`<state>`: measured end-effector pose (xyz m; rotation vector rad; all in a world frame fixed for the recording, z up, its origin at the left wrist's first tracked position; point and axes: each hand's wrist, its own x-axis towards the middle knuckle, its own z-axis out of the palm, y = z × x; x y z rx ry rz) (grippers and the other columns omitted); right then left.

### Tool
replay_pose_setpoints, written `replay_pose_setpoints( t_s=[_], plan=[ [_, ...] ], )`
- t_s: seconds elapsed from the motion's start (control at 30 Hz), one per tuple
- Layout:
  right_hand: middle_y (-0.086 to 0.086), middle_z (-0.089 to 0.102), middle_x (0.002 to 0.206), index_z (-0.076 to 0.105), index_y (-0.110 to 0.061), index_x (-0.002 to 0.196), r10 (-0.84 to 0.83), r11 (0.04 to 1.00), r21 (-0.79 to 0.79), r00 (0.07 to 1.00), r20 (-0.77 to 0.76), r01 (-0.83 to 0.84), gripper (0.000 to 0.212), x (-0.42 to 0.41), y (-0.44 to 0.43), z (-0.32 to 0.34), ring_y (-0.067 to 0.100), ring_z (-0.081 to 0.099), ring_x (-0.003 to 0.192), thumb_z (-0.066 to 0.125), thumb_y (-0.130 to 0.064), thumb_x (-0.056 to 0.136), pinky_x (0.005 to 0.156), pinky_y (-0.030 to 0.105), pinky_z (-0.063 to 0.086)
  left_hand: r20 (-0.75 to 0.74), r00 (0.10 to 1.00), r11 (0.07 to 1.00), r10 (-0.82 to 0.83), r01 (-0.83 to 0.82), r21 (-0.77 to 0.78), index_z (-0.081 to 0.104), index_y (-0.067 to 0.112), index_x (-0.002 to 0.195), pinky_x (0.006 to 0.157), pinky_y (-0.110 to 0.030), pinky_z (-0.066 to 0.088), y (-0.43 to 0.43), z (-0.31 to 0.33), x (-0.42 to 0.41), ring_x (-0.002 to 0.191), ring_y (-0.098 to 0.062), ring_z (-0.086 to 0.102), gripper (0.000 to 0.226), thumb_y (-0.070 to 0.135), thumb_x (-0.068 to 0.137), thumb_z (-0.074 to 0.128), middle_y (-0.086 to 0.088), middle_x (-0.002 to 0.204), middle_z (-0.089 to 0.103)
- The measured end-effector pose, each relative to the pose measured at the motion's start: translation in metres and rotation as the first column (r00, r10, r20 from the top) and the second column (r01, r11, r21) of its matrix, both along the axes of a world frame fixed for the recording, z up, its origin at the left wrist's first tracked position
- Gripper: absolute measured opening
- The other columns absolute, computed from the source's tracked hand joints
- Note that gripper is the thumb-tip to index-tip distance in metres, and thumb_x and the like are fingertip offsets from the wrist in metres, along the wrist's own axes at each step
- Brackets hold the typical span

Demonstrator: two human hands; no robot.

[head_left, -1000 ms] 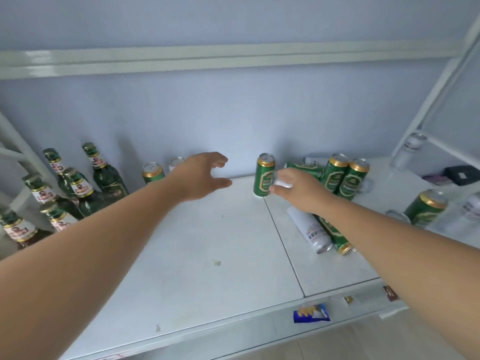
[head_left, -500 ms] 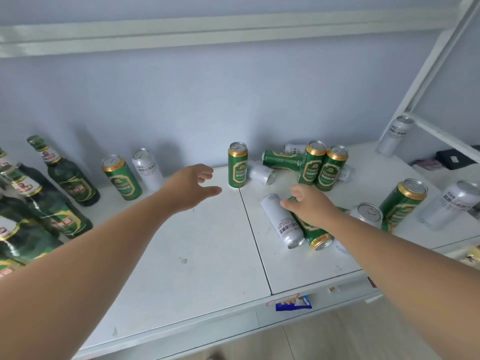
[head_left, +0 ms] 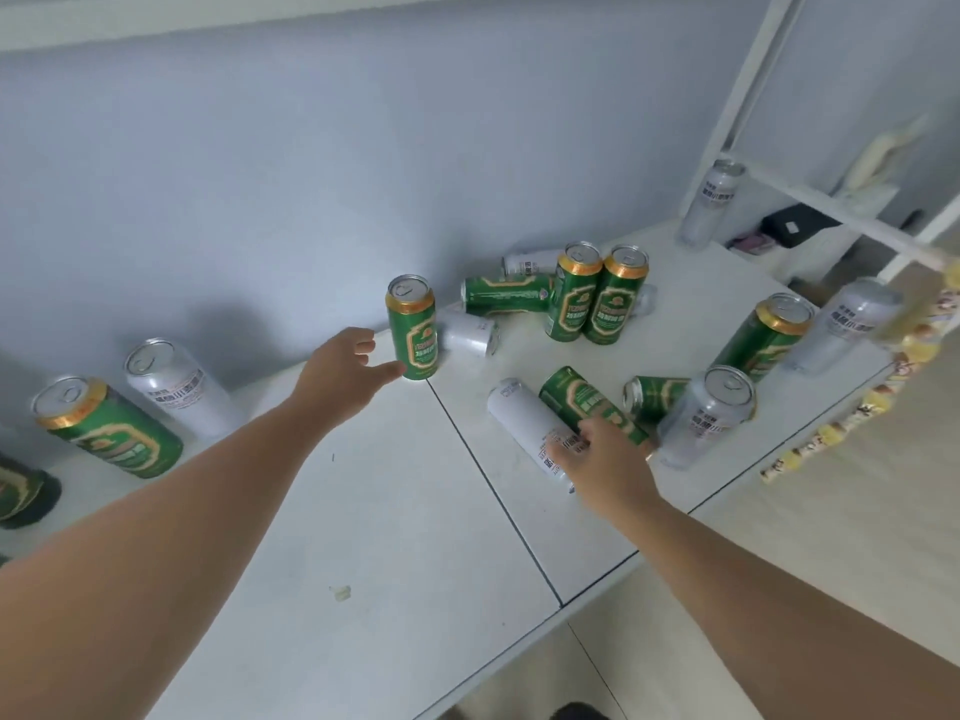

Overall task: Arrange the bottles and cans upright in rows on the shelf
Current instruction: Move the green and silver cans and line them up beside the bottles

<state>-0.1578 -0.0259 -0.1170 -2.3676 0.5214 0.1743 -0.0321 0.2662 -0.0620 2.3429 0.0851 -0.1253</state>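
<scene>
On the white shelf (head_left: 374,522) an upright green can (head_left: 412,330) stands near the back wall. My left hand (head_left: 340,374) is open beside it, thumb tip at the can's base. My right hand (head_left: 605,457) lies over the near ends of a lying white can (head_left: 522,418) and a lying green can (head_left: 584,400), its fingers curled over the white one. Two upright green cans (head_left: 595,296) stand behind, with a lying green can (head_left: 506,293) and lying white cans (head_left: 470,332) around them.
At the left stand a green can (head_left: 109,431), a white can (head_left: 176,389) and a dark bottle (head_left: 21,493). On the right are an upright white can (head_left: 709,413), a lying green can (head_left: 655,394), a green can (head_left: 763,337) and a white can (head_left: 841,324). A white frame post (head_left: 737,96) rises at the back right.
The view swung right, pushing the bottles out to the left. My right hand slid down to the near ends of the lying cans. My left hand moved closer to the upright green can.
</scene>
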Motion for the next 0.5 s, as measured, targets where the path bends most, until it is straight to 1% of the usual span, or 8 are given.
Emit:
replay_pose_setpoints(
  t_s=[0.03,0.1,0.13,0.17,0.27,0.33,0.43,0.5],
  plan=[
    [-0.001,0.066,0.099,0.055,-0.019,0.101,-0.024,0.999,0.022,1.0,-0.009,0.025,0.033,-0.004,0.002,-0.005,0.021,0.069,0.082,0.065,-0.047,0.086,0.069,0.037,0.057,-0.005,1.0,1.0,0.009,-0.009,-0.001,0.049,0.016,0.144,0.091,-0.03,0.045,-0.003,-0.004,0.007,0.124,-0.016,0.057,0.072,0.04,0.083,0.08,0.001,0.139,0.059],
    [0.001,0.063,0.118,0.055,-0.017,0.127,-0.107,0.99,0.092,0.994,-0.029,0.109,0.052,-0.012,0.006,-0.016,0.023,0.064,0.102,0.068,-0.046,0.086,0.079,0.035,0.053,-0.002,1.0,1.0,0.015,-0.015,-0.009,0.045,0.014,0.147,0.096,-0.033,0.045,-0.008,-0.012,0.019,0.129,-0.019,0.054,0.08,0.041,0.082,0.081,-0.003,0.144,0.055],
    [0.002,0.062,0.123,0.052,-0.015,0.134,-0.154,0.98,0.12,0.987,-0.042,0.158,0.06,-0.015,0.008,-0.019,0.024,0.062,0.108,0.07,-0.047,0.086,0.084,0.035,0.053,0.006,1.0,1.0,0.019,-0.019,-0.014,0.043,0.013,0.149,0.098,-0.034,0.045,-0.011,-0.015,0.024,0.13,-0.02,0.053,0.083,0.041,0.081,0.082,-0.005,0.146,0.054],
    [0.003,0.062,0.124,0.051,-0.013,0.136,-0.194,0.969,0.149,0.98,-0.044,0.198,0.065,-0.017,0.009,-0.024,0.025,0.061,0.112,0.071,-0.05,0.085,0.087,0.037,0.053,0.01,1.0,0.999,0.03,-0.029,-0.02,0.04,0.012,0.15,0.099,-0.035,0.045,-0.014,-0.018,0.028,0.131,-0.02,0.052,0.086,0.04,0.081,0.082,-0.006,0.147,0.052],
    [0.007,0.062,0.118,0.055,-0.008,0.13,-0.273,0.949,0.148,0.96,-0.056,0.279,0.075,-0.02,0.014,-0.033,0.028,0.059,0.113,0.072,-0.061,0.079,0.09,0.042,0.055,0.007,0.999,0.999,0.044,-0.044,-0.029,0.036,0.012,0.152,0.1,-0.036,0.044,-0.022,-0.029,0.038,0.133,-0.022,0.051,0.092,0.041,0.079,0.084,-0.007,0.148,0.05],
    [0.008,0.06,0.113,0.059,-0.009,0.122,-0.303,0.942,0.13,0.951,-0.062,0.308,0.078,-0.022,0.018,-0.035,0.03,0.058,0.11,0.07,-0.07,0.074,0.09,0.045,0.054,-0.003,0.999,0.999,0.04,-0.04,-0.032,0.038,0.012,0.15,0.1,-0.036,0.044,-0.026,-0.037,0.044,0.131,-0.022,0.052,0.09,0.041,0.079,0.084,-0.007,0.146,0.052],
    [0.001,0.057,0.103,0.061,-0.02,0.1,-0.34,0.928,0.148,0.94,-0.039,0.342,0.071,-0.025,0.019,-0.041,0.029,0.058,0.102,0.063,-0.08,0.062,0.089,0.046,0.054,0.019,0.998,0.997,0.057,-0.056,-0.058,0.048,0.013,0.141,0.096,-0.033,0.045,-0.03,-0.047,0.049,0.125,-0.02,0.056,0.076,0.042,0.08,0.082,-0.003,0.138,0.059],
    [-0.001,0.058,0.101,0.057,-0.026,0.093,-0.334,0.924,0.186,0.942,-0.035,0.335,0.067,-0.028,0.017,-0.045,0.027,0.058,0.1,0.063,-0.081,0.056,0.087,0.045,0.054,0.045,0.996,0.993,0.083,-0.079,-0.088,0.054,0.013,0.135,0.092,-0.032,0.045,-0.035,-0.049,0.051,0.117,-0.015,0.058,0.07,0.044,0.079,0.083,0.001,0.131,0.063]
  ],
)
